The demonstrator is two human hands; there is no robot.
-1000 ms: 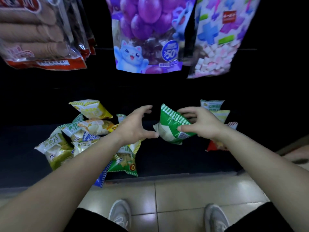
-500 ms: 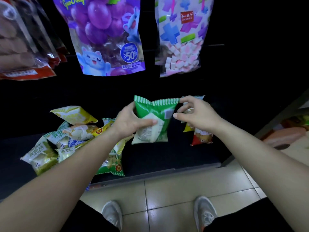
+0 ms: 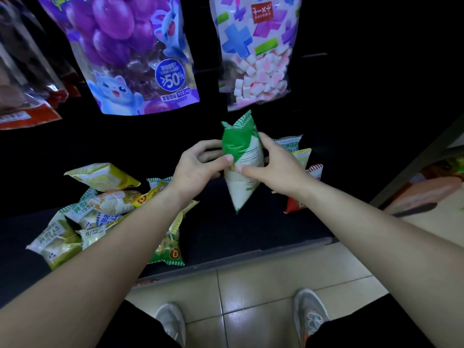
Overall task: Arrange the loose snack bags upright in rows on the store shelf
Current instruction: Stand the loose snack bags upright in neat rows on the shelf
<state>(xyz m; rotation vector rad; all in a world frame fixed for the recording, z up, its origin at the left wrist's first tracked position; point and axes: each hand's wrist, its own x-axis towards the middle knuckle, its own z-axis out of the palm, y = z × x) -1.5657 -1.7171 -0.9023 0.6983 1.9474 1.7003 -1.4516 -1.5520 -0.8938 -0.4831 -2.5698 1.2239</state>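
Head view: left hand (image 3: 198, 169) & right hand (image 3: 273, 167) pinch crinkly green-and-white plastic snack bag (image 3: 244, 156), now swung from face-on to upright, above dark store shelf (image 3: 221, 227), beside standing bags (image 3: 288, 143) at right; placing likely next.

">50%" showing in blue circle on purple grape bag (image 3: 120, 46). "+−×÷" standing on red label of pastel-cube bag (image 3: 253, 46). "1996" showing on pale-green bag (image 3: 54, 243) in loose pile. "0" sitting in red disc on green-yellow bag (image 3: 168, 249). Back print on held dark green bag (image 3: 241, 144) appearing too small for reading.
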